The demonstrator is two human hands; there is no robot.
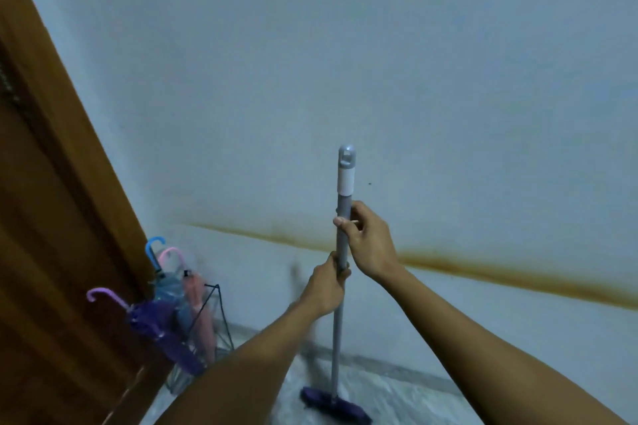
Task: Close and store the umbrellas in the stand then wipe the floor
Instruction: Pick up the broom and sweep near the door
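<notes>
I hold a grey mop pole (pixel 337 331) upright in front of the wall. My right hand (pixel 364 238) grips the pole high up, just below its white collar. My left hand (pixel 326 286) grips it lower down. The purple mop head (pixel 333 405) rests on the pale marbled floor (pixel 397 400). At the left, a black wire umbrella stand (pixel 210 314) holds three closed umbrellas: a purple one (pixel 162 331) leaning out to the left, a blue one (pixel 169 290) and a pink one (pixel 195 297), all with hooked handles upward.
A brown wooden door (pixel 51 217) fills the left edge, right beside the stand. The white wall (pixel 379 62) ahead carries a rusty stain line (pixel 500 272) low down. A grey skirting strip runs along the wall's foot.
</notes>
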